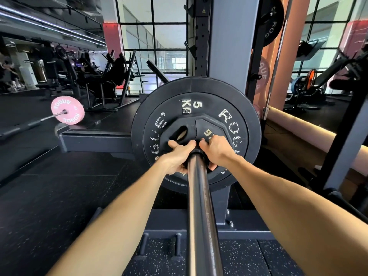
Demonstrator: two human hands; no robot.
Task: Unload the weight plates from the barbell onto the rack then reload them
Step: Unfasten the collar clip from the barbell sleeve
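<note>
The barbell sleeve [201,206] runs from the bottom centre up to a stack of black plates. A small octagonal plate [207,126] sits outermost, in front of a 5 kg Rogue plate [231,116] and a larger black plate [195,84] behind it. My left hand [177,154] grips the small plate's lower left edge beside the sleeve. My right hand [217,148] grips its lower right edge, fingers curled over the rim. The plate's hub is hidden behind my hands.
A grey rack upright [227,40] stands just behind the plates, with black [272,22] and pink [262,74] plates stored on pegs to its right. Another barbell with a pink plate [67,110] lies at left. Gym machines fill the background.
</note>
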